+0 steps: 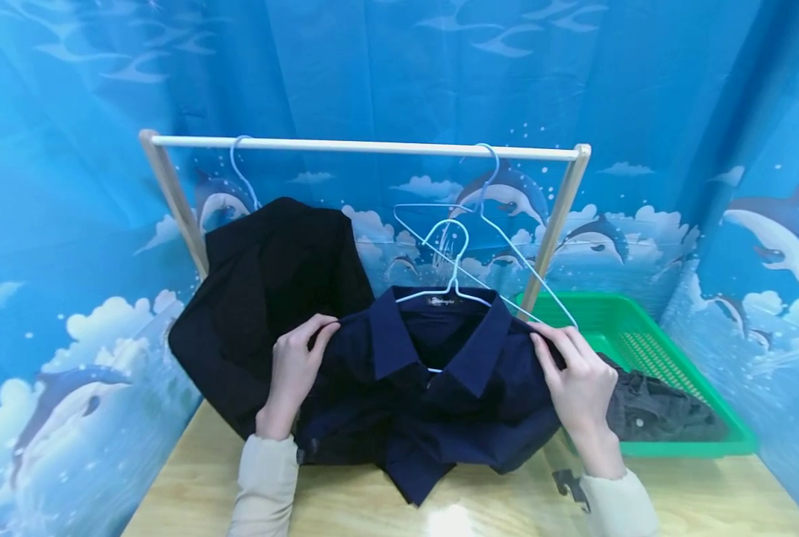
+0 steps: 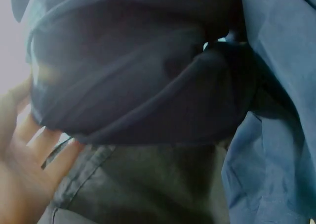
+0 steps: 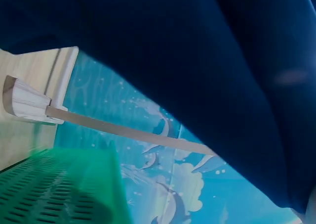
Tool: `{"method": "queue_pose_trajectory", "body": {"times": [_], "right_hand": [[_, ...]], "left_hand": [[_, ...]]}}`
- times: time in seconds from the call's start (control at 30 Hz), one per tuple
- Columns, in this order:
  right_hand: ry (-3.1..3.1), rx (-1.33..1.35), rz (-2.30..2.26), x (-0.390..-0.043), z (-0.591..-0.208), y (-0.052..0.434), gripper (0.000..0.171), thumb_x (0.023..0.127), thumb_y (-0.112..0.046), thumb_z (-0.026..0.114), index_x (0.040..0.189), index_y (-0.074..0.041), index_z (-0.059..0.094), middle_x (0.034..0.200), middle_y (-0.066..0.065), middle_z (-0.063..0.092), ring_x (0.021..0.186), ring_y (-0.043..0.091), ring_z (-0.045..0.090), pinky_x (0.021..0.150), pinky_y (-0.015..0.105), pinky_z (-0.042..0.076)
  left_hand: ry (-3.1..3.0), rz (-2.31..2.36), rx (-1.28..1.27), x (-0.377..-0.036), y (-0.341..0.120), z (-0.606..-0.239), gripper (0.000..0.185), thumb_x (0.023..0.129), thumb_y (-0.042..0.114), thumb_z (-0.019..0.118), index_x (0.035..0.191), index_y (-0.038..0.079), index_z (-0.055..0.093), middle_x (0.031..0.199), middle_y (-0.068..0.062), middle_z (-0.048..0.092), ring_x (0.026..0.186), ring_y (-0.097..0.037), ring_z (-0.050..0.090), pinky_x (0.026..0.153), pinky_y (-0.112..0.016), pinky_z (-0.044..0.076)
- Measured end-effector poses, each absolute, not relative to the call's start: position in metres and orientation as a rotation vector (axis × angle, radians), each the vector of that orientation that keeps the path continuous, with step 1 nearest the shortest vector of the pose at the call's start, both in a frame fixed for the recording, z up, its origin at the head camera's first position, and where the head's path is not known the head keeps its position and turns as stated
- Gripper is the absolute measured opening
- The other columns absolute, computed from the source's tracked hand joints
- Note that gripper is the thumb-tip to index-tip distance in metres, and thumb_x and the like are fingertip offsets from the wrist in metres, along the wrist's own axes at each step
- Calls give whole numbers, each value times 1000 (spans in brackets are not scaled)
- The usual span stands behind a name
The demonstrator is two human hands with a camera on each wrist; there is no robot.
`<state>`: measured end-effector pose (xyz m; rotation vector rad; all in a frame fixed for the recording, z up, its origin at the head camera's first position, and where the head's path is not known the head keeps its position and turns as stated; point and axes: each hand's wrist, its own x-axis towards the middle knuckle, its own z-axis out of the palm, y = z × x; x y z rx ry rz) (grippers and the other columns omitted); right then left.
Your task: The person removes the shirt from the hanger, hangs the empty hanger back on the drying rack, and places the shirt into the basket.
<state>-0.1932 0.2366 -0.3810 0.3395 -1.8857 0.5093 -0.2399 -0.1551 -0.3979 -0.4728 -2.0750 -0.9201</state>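
A navy collared shirt hangs between my two hands over the table, its collar facing me. A light blue wire hanger sits inside the neck, its hook sticking up above the collar. My left hand pinches the shirt at one shoulder. At the other shoulder, my right hand pinches the cloth between thumb and fingers. The left wrist view shows the dark shirt cloth beside the left hand's fingers. Navy cloth fills the upper right wrist view, where most of the right hand is hidden.
Behind the shirt stands a rack with a white rod. A black garment hangs from it at left, a bare blue hanger at right. A green basket holding dark grey clothing stands on the wooden table.
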Motion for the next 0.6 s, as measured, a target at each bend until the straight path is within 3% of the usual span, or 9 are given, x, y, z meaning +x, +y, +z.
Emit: {"method": "queue_pose_trajectory", "body": {"times": [0.23, 0.6], "right_hand": [[-1906, 308, 542, -196, -387, 238, 20, 84, -10, 82, 103, -15, 80, 84, 4, 71, 54, 25, 59, 41, 30, 32], [-1937, 347, 615, -197, -390, 239, 25, 84, -6, 81, 107, -17, 81, 85, 3, 73, 61, 23, 62, 51, 27, 34]], "left_hand": [[-2164, -903, -433, -237, -164, -404, 8, 97, 17, 70, 101, 16, 76, 97, -3, 77, 80, -21, 72, 69, -40, 54], [-2133, -900, -472, -236, -165, -401, 8, 94, 14, 72, 100, 13, 78, 98, -3, 77, 83, -20, 73, 73, -38, 56]]}}
